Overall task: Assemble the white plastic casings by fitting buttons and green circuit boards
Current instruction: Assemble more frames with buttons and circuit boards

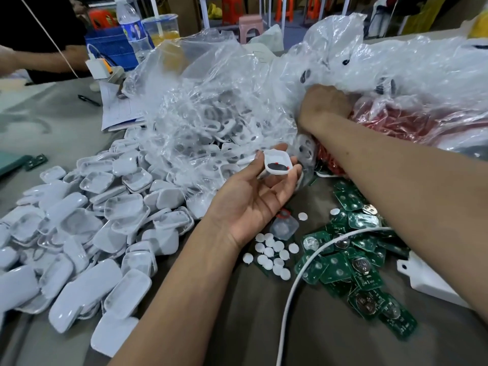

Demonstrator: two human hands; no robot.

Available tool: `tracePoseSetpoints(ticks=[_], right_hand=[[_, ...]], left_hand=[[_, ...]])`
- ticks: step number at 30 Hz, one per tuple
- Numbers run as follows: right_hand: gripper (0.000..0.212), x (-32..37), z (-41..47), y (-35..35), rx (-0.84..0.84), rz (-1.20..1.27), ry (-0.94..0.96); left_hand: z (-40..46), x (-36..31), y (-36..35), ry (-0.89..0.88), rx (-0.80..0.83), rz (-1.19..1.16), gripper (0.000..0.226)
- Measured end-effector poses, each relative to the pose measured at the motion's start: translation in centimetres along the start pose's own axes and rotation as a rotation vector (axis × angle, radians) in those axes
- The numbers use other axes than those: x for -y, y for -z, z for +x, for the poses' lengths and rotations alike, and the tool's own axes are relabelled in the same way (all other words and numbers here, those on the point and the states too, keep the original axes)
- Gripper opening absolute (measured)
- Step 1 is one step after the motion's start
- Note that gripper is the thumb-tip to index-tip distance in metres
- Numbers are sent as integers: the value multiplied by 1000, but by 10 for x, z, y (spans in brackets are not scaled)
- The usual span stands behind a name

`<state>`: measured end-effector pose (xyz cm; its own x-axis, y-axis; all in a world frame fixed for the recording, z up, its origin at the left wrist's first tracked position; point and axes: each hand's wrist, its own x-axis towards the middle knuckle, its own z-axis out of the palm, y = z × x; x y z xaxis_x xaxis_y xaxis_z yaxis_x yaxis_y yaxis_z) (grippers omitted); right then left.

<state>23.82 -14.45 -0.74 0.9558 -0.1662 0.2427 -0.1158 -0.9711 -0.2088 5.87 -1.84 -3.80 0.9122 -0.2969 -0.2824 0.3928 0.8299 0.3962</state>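
Observation:
My left hand [260, 192] holds a white plastic casing [277, 163] palm up at the middle of the table; a dark pad and small red bits show inside it. My right hand [326, 103] reaches into a clear plastic bag [396, 64] at the upper right, its fingers hidden in the plastic. A big heap of white casings [100, 215] covers the left. Several round white buttons [272, 253] lie near my left wrist. Green circuit boards [351, 265] are piled at the right.
Another clear bag [211, 101] of casings lies in the middle. A red bag [390, 122] sits under my right hand. A white cable [295, 286] crosses the boards. A white box [427, 281] lies at the right. Another person's arm [34, 59], bottle [132, 27] and blue crate [111, 46] are far left.

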Motion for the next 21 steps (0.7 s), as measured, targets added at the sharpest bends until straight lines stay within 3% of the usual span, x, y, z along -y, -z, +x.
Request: tracePoseSetpoints(ticks=[6, 11, 17, 21], right_hand=[[19, -5, -7, 11, -96, 296, -82], [10, -17, -22, 28, -315, 423, -104], [33, -28, -65, 51, -390, 670, -60], [30, -39, -96, 54, -319, 819, 42]], left_hand=[[-1, 1, 2, -16, 1, 32, 45], [-1, 2, 3, -17, 5, 25, 40], [-1, 1, 3, -19, 15, 56, 38], [-4, 0, 3, -28, 79, 136, 40]])
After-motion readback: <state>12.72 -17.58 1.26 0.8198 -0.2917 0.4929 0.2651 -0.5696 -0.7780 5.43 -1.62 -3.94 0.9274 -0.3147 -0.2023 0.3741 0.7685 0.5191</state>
